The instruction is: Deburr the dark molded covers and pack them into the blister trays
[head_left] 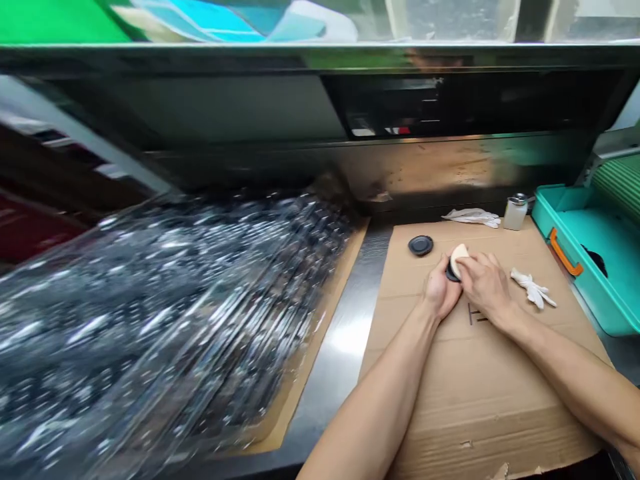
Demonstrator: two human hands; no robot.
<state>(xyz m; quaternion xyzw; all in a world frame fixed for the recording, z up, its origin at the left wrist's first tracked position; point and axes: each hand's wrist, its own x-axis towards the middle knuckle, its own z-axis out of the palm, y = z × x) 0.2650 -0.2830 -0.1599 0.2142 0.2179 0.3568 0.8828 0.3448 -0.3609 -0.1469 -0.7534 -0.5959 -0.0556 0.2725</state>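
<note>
My left hand (440, 291) and my right hand (484, 283) meet over a sheet of brown cardboard (465, 387). Together they hold a small black round case (453, 273) with a cream-coloured pad (459, 257) at its top. My left hand's fingers curl round the black case from the left. With its fingers closed, my right hand presses on the pad from the right. A separate black round lid (421, 245) lies flat on the cardboard, just left of and beyond my hands.
A large heap of clear plastic bags (165, 313) holding dark items fills the left, blurred. A teal open box (590, 253) with an orange latch stands at right. White gloves (533, 288), a white cloth (473, 217) and a small jar (515, 212) lie nearby.
</note>
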